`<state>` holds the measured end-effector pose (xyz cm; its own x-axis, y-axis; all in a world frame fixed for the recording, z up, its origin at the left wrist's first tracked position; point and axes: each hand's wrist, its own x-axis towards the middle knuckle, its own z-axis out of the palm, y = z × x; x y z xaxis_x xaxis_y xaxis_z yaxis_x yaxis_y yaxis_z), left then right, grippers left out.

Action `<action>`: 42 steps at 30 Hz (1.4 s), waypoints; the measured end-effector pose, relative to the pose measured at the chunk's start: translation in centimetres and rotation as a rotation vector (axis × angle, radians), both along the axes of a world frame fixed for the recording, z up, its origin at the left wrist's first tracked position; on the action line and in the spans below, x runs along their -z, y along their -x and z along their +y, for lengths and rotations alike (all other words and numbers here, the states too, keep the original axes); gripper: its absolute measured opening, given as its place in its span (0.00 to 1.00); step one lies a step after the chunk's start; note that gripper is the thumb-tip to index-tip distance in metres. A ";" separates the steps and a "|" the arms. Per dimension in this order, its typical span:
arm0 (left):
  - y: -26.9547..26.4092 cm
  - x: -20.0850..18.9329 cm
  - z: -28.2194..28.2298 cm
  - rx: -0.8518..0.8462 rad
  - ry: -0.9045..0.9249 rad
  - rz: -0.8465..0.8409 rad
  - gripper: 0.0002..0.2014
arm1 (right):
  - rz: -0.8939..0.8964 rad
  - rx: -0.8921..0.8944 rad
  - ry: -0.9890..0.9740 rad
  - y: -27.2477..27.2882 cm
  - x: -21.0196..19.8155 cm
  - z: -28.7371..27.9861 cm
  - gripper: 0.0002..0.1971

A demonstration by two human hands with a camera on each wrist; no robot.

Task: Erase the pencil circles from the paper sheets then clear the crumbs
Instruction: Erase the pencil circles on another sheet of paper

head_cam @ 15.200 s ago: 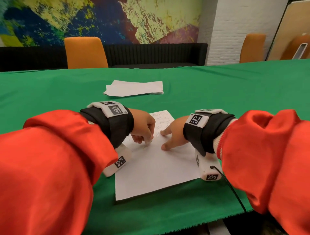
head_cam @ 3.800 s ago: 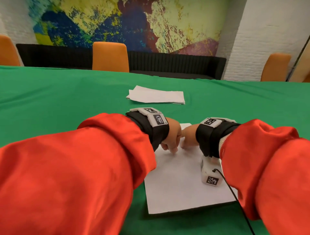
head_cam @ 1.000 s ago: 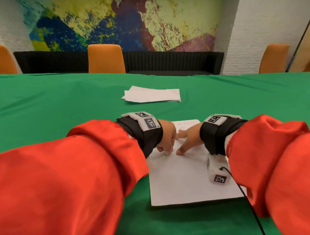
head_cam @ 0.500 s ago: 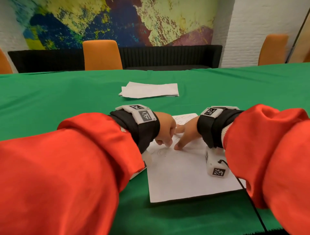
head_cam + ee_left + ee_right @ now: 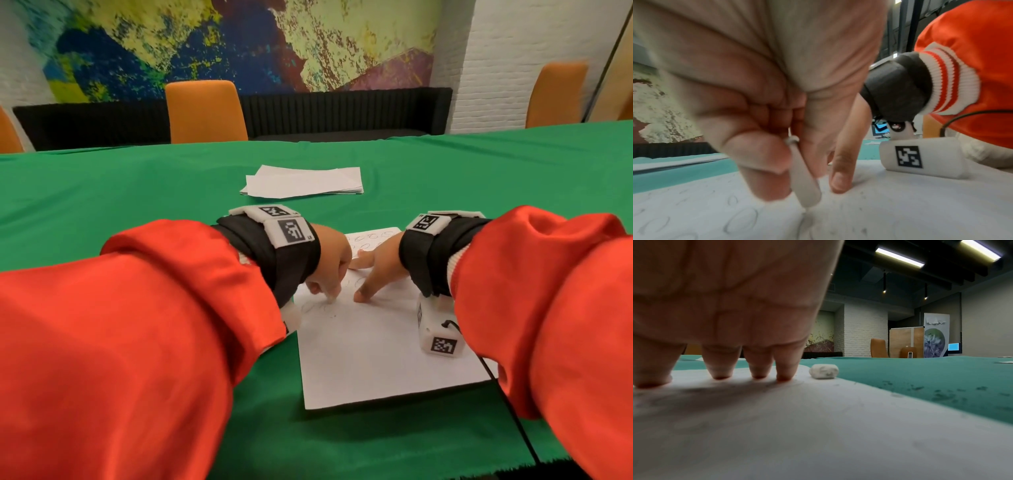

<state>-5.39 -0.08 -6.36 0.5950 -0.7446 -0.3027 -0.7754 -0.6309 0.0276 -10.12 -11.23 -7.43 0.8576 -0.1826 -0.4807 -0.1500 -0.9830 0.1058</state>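
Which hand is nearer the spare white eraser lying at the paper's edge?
Right. The right hand presses its fingertips on the sheet just beside the spare eraser; the left hand works beyond it.

My hands crowd the middle of the sheet point(image 5: 376, 349): my left hand point(image 5: 330, 263) pinches the eraser point(image 5: 805, 183) tip-down on the paper, and my right hand point(image 5: 380, 267) presses its fingertips point(image 5: 784, 377) flat just beside it at 3 o'clock, leaving only a narrow gap between them. At 12 o'clock, well apart, a paper stack point(image 5: 303, 181) sits on the green cloth point(image 5: 102, 198). A second, lumpy eraser point(image 5: 823, 371) lies at the sheet's right edge. Bare paper lies open toward 6 o'clock.
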 end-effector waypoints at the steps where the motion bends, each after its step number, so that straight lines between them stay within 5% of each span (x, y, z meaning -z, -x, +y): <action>1: -0.1 0.2 -0.1 -0.004 0.023 -0.005 0.10 | -0.003 -0.001 0.002 0.0 0.0 0.0 0.40; 12: -0.1 -0.4 0.6 0.000 -0.159 0.152 0.11 | 0.005 -0.003 -0.008 -0.2 0.0 -0.1 0.40; 17: -0.2 -0.2 -0.2 0.026 0.007 -0.048 0.09 | 0.005 0.000 0.004 -0.3 0.1 -0.2 0.40; 28: 0.2 0.1 0.8 0.048 -0.177 0.076 0.09 | 0.013 -0.009 -0.001 -0.3 0.1 -0.1 0.41; 34: 0.0 0.2 0.3 0.040 -0.037 -0.114 0.08 | 0.017 0.002 0.003 -0.4 0.2 -0.2 0.40; 42: -0.1 0.3 0.8 0.073 -0.142 -0.039 0.09 | 0.015 -0.004 -0.004 -0.4 0.1 -0.2 0.40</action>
<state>-5.27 0.68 -6.69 0.5542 -0.7378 -0.3853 -0.8181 -0.5682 -0.0887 -9.75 -11.47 -7.57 0.8510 -0.1773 -0.4944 -0.1447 -0.9840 0.1039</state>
